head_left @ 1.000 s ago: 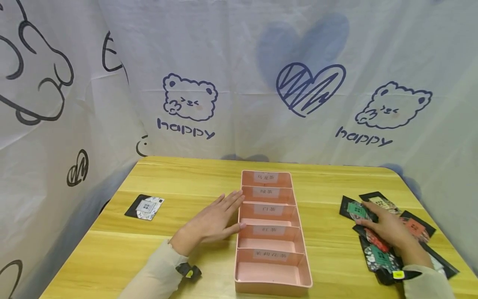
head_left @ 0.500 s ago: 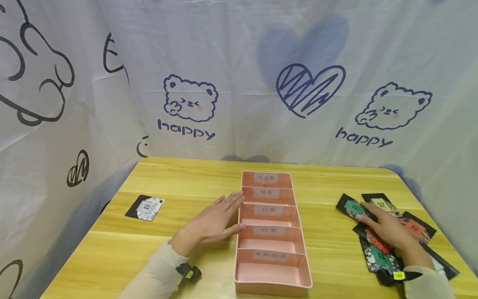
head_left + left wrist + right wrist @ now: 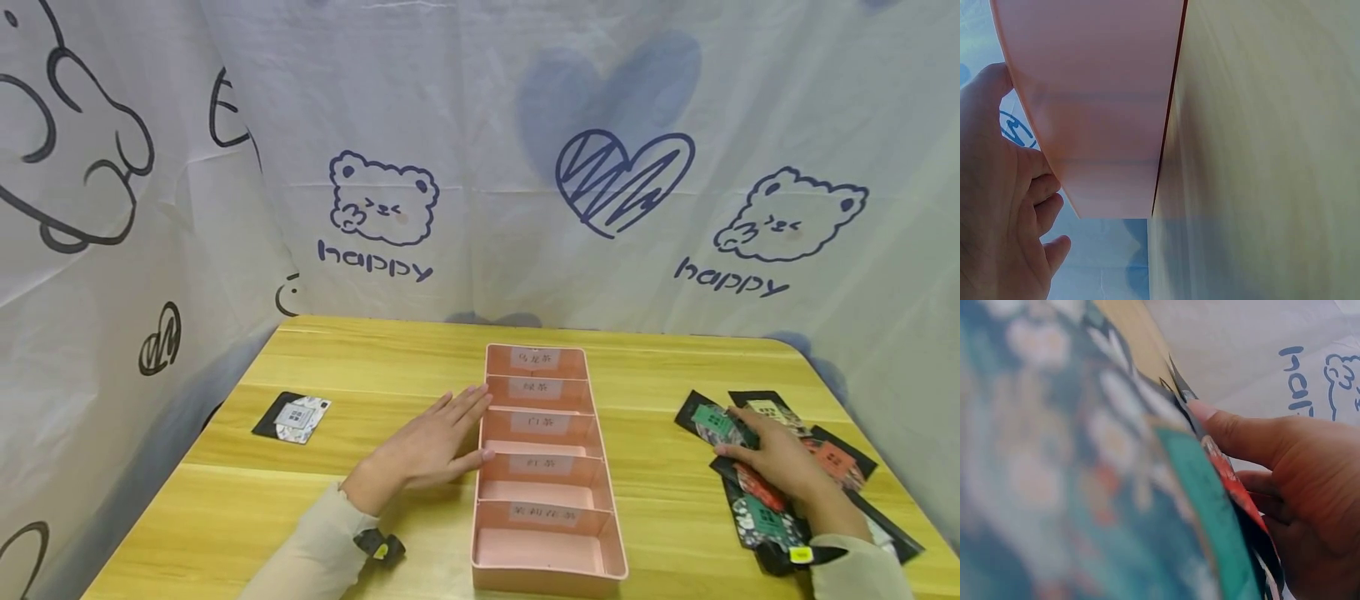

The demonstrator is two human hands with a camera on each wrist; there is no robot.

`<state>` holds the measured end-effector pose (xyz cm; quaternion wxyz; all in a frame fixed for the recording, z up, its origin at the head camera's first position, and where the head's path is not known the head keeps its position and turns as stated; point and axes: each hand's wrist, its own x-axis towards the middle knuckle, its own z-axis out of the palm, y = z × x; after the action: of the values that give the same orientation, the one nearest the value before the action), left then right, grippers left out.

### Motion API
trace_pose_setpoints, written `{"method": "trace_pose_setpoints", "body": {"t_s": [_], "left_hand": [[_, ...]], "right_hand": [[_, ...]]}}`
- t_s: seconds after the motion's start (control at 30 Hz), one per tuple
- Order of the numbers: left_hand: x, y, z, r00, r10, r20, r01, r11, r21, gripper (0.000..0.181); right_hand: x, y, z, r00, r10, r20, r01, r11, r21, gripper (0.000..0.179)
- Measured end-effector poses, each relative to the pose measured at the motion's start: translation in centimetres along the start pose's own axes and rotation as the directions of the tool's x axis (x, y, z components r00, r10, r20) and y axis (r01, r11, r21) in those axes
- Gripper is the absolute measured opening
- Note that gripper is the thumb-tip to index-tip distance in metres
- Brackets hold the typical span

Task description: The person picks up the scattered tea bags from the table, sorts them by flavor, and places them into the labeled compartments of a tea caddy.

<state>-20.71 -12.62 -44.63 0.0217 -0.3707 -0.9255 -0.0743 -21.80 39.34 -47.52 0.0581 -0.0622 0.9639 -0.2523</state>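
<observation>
My left hand [image 3: 431,442] rests against the left side of a long pink divided box [image 3: 550,575], its fingertips and thumb at the rim. In the left wrist view those fingertips [image 3: 1050,184] touch the edge of the box wall [image 3: 1094,125]. On the right, my right hand [image 3: 783,462] is over a loose pile of flat black tea packets. Thumb and index finger pinch the corner of a packet with a green label [image 3: 712,421]. A packet with a red label [image 3: 759,485] lies under the thumb. The right wrist view shows the thumb [image 3: 1207,412] at a dark packet edge.
Around the right hand lie packets with a cream label [image 3: 768,410], an orange label [image 3: 838,462] and another green label [image 3: 767,515]. A single black and white packet [image 3: 294,417] lies at left. Paper labels mark the box's several compartments. A printed white curtain [image 3: 480,167] hangs behind the table.
The green-labelled packet at the right hand's fingertips has shifted slightly left and turned, and the cream-labelled one slightly right. The right thumb moved up, then back down. The left hand and box stay put.
</observation>
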Motion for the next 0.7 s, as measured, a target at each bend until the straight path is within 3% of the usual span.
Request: {"method": "trace_pose_setpoints", "body": {"t_s": [0.37,0.7], "left_hand": [[0.0,0.1,-0.1,1.000,0.002,-0.009,-0.001,1.000,0.000,0.083],[0.0,0.1,-0.1,1.000,0.004,-0.008,-0.004,1.000,-0.002,0.083]], "right_hand": [[-0.4,-1.2,0.3,0.997,-0.026,-0.070,0.023,0.999,-0.045,0.109],[-0.2,-1.4,0.5,0.986,-0.119,-0.118,0.117,0.993,-0.020,0.073]]}}
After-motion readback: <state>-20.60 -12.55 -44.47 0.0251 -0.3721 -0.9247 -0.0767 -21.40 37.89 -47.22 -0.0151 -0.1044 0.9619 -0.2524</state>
